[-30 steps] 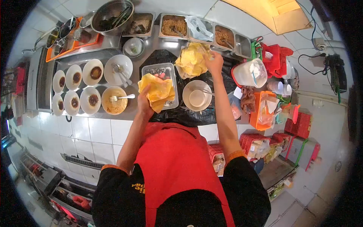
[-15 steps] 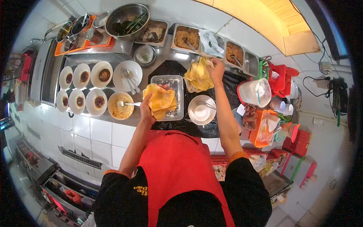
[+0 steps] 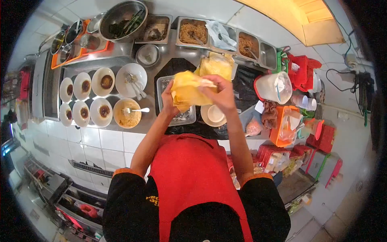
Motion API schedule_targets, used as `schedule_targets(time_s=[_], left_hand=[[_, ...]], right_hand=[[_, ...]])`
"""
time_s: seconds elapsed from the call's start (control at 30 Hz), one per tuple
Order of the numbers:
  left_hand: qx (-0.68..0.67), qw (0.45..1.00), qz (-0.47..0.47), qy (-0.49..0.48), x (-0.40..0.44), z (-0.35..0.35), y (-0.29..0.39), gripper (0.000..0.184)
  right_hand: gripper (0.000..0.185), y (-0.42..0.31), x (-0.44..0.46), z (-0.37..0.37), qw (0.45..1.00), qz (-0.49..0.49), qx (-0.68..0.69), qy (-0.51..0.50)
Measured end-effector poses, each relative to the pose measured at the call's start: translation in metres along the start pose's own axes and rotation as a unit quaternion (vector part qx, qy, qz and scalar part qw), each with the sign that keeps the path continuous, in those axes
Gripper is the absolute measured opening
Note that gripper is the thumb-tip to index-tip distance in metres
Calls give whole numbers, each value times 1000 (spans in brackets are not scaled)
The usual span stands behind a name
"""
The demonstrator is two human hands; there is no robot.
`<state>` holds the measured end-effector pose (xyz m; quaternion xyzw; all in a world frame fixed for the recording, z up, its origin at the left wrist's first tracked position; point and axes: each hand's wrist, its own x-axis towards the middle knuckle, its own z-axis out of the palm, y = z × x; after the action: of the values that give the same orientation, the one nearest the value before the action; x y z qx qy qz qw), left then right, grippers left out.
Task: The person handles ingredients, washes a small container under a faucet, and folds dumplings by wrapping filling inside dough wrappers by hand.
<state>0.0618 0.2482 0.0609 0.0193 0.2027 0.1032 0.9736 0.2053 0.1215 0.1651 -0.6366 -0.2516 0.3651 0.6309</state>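
Thin yellow dough wrappers [image 3: 185, 86] are in my left hand [image 3: 169, 99], whose fingers close round the left side of the pile. My right hand [image 3: 221, 92], slightly blurred, has its fingers bent at the right edge of the same wrappers and seems to pinch them. Behind it, another pile of yellow wrappers [image 3: 219, 64] rests on black plastic. Under my hands stands a clear plastic container [image 3: 192, 117], white powder showing inside. Partly covered by my right forearm is a bowl with a smaller white bowl [image 3: 215, 113] in it.
At left are several white bowls with dark sauce [image 3: 100, 111], a bowl with a fork [image 3: 127, 113] and a plate of spoons [image 3: 131, 80]. Metal food trays [image 3: 192, 33] line the back. To the right stand a tub of white powder [image 3: 278, 86] and an orange basket [image 3: 282, 129].
My right hand has left the rear pile of wrappers and come left to those in my left hand. My left hand has risen slightly away from me. The view has shifted a little.
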Motion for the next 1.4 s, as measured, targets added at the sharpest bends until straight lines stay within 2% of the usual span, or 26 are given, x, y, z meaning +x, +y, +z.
schedule_targets(time_s=[0.07,0.1,0.13,0.17,0.2,0.23,0.27,0.33,0.4,0.43,0.5,0.6,0.73,0.8,0.83,0.97,1.03,1.07,1.13,1.17,1.2,1.27,1.3,1.33,1.37,1.4], left_hand=[[35,990,35,-134,4,5,-7,70],[3,994,15,-110,-1,28,-9,78],[4,994,15,-107,-1,30,-13,78],[-13,991,14,-131,-2,30,-14,79],[-29,987,17,-154,-5,31,-14,81],[-15,994,18,-108,-9,32,-14,82],[-13,994,22,-102,-14,33,-14,82],[22,996,26,-86,-22,41,-14,84],[32,995,34,-83,-26,46,-15,87],[-14,993,25,-113,-27,44,-15,88],[-59,988,19,-142,-30,35,-13,90],[-41,985,30,-162,-32,26,-10,94],[-48,986,43,-156,-42,33,-12,92],[-43,984,47,-169,-38,21,-13,90],[-42,983,48,-170,-39,17,-13,90],[25,976,44,-210,-50,18,-12,97],[99,956,70,-267,-70,41,-10,102],[99,956,67,-268,-74,37,-9,102],[225,949,105,-196,-84,25,-5,109],[241,946,96,-197,-85,19,-5,80],[238,947,93,-195,-84,16,-10,80],[152,985,73,-33,-82,11,-17,50],[113,991,56,54,-81,-2,-12,32],[109,991,53,62,-86,-9,-7,32],[88,992,67,67,-91,-16,-3,34],[69,992,84,68,-94,-20,2,35]], right_hand=[[33,20,-10,9,1000,-6,8,11],[32,23,-17,13,991,-58,-114,31],[31,27,-22,16,966,-109,-231,48],[36,31,-26,16,954,-138,-262,49],[36,30,-30,20,956,-136,-256,45],[37,29,-36,24,952,-146,-260,69],[37,26,-40,27,947,-157,-265,95],[42,12,-42,33,933,-170,-304,85],[37,11,-40,34,883,-250,-383,103],[37,11,-41,34,883,-252,-383,102],[30,11,-47,41,899,-314,-303,26],[26,-4,-64,52,930,-273,-247,-17],[30,-2,-48,39,923,-280,-263,7],[28,1,-43,35,951,-200,-234,34],[28,-1,-44,34,957,-194,-213,27],[31,-11,-50,34,932,-219,-287,33],[35,-17,-50,36,930,-221,-293,20],[35,-16,-51,36,930,-221,-293,24],[39,-14,-55,37,952,-168,-254,-17],[39,-11,-54,34,952,-166,-255,-15],[39,-4,-51,29,960,-151,-235,-36],[39,14,-49,14,967,-130,-213,-57],[38,25,-49,-4,968,-74,-240,-18],[37,36,-57,-21,964,-15,-265,21],[37,44,-70,-39,964,-5,-265,18],[36,51,-80,-58,905,-45,-423,12]])
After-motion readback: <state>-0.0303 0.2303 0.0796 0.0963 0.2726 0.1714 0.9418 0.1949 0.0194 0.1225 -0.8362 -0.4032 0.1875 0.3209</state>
